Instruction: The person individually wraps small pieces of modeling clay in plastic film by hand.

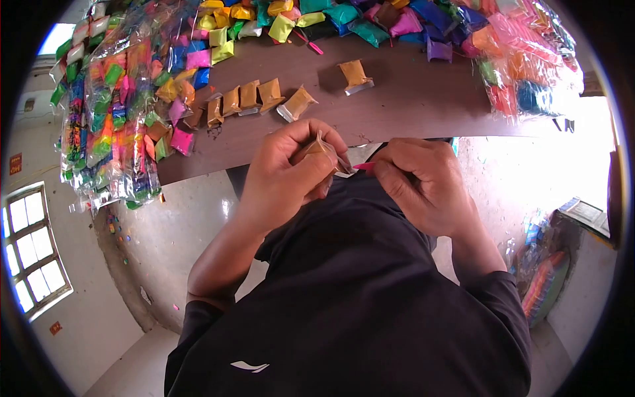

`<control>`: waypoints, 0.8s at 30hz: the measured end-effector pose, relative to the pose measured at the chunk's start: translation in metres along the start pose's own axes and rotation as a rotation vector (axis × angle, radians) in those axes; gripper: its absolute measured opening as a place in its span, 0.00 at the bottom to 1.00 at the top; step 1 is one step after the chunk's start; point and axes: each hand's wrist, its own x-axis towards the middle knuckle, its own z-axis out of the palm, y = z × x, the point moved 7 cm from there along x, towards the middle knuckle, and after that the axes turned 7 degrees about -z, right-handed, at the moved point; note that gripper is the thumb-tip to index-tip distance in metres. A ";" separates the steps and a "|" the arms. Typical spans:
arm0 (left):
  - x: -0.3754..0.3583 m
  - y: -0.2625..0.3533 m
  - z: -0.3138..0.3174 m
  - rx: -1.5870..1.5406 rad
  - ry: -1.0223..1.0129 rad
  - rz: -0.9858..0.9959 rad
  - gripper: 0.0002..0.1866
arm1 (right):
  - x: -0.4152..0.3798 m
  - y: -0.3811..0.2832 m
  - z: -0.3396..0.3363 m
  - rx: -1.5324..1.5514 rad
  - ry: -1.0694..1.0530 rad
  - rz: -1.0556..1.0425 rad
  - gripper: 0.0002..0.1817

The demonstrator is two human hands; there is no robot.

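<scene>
My left hand (284,175) is closed around a small brown packet (323,147) in clear film, held over my lap at the table's near edge. In my right hand (423,182), pinched between thumb and fingers, is a pink pointed plastic tool (364,166). Its tip reaches right to the lower edge of the packet; most of the tool is hidden in the fingers. Beyond my hands, a brown packet (299,104) lies near a row of similar brown packets (249,96). Another brown packet (356,75) rests farther back by itself.
Bagged colourful packets (112,112) pile up on the left of the brown table (423,89). Loose coloured packets (317,16) line its back, with more clear bags (522,59) at right. A pink stick (313,47) lies among them. Filled plastic bags (542,278) stand low on the right.
</scene>
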 end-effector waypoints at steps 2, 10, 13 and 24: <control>0.000 0.000 0.000 0.011 0.005 -0.001 0.08 | 0.001 -0.001 0.000 0.005 0.040 0.022 0.03; -0.002 0.001 0.002 0.032 0.030 0.032 0.05 | -0.001 0.003 0.003 -0.030 -0.004 0.022 0.03; -0.001 0.000 0.002 0.041 0.039 0.032 0.04 | -0.001 0.004 0.004 -0.039 -0.018 0.038 0.03; -0.003 0.002 0.008 -0.020 -0.042 -0.072 0.03 | -0.009 0.035 0.023 0.340 -0.230 0.133 0.06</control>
